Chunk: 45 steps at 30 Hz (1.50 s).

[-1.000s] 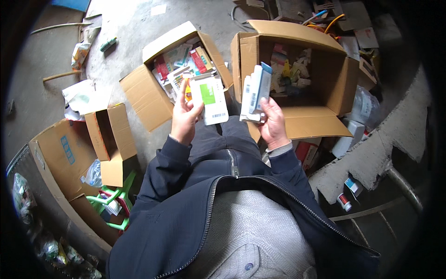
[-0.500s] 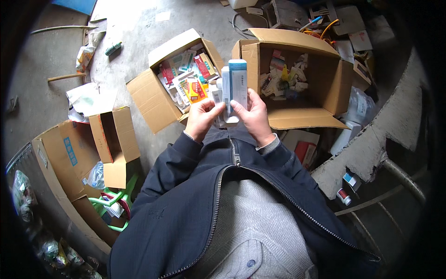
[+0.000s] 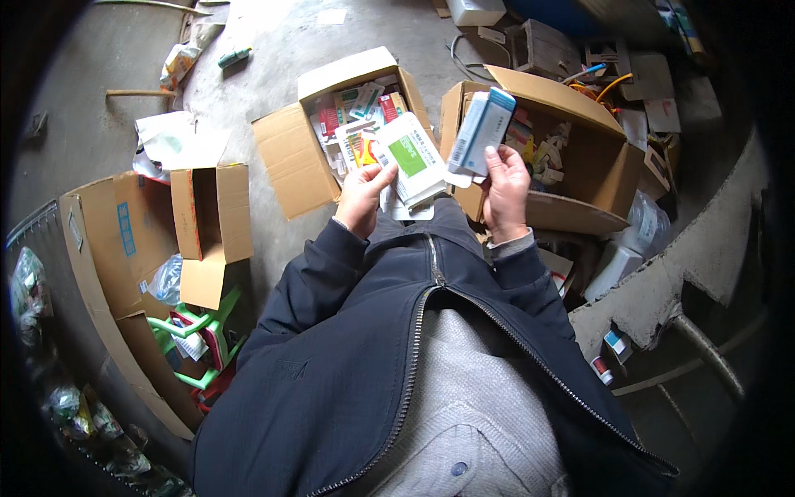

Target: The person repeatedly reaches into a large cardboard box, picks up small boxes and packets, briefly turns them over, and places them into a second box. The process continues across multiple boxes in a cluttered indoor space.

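My left hand (image 3: 362, 201) is closed on a white and green carton (image 3: 409, 156), which looks flattened, with other pale cartons under it. In my closed right hand (image 3: 506, 192) are slim blue and white cartons (image 3: 482, 132), tilted and held apart from the left hand's cartons. Beyond my left hand stands an open cardboard box (image 3: 280, 161) filled with small printed cartons (image 3: 330, 118), red, white and yellow. Behind my right hand a second open cardboard box (image 3: 578, 211) contains pale cartons and scraps (image 3: 548, 156), partly hidden by the blue and white cartons.
On the left are a large opened cardboard box (image 3: 95, 215), a clear plastic bag (image 3: 168, 279) and a green plastic frame (image 3: 203, 321). A dark green bottle (image 3: 234, 58) lies on the floor ahead. To the right, a jagged grey slab (image 3: 704, 236) stands close to my arm.
My hands have moved apart; the right has carried the blue and white cartons rightward and tilted them. The left hand's white and green carton face now shows. The view has shifted slightly.
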Each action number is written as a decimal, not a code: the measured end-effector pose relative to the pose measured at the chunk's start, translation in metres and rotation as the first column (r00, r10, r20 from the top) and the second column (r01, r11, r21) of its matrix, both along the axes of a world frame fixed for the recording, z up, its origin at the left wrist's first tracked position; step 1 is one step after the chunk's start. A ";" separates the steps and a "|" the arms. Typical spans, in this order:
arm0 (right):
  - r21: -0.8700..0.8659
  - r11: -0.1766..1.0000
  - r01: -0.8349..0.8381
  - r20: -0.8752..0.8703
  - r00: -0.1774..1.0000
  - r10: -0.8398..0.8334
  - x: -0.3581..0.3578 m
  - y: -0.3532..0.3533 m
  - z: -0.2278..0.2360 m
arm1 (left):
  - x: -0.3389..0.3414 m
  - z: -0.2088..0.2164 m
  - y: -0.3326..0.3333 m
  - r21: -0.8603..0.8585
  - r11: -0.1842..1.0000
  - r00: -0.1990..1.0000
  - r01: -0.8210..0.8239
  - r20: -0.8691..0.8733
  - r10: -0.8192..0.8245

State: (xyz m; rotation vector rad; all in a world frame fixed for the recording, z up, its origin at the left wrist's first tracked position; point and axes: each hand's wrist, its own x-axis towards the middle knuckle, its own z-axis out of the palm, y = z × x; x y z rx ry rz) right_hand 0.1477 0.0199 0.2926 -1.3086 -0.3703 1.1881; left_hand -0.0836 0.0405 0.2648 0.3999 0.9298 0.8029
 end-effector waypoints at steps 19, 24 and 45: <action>-0.094 0.989 -0.117 -0.005 0.993 0.118 0.005 -0.007 0.009 | -0.002 -0.006 0.007 0.035 0.999 0.992 -0.026 -0.122 0.030; -0.111 0.956 -0.272 0.063 0.958 0.280 -0.001 -0.015 0.001 | 0.001 -0.008 0.007 0.015 0.996 0.983 0.093 -0.161 -0.089; -0.087 0.988 -0.125 -0.058 0.991 0.120 -0.005 -0.024 -0.009 | -0.012 -0.012 0.001 -0.052 0.998 0.998 0.020 -0.054 -0.023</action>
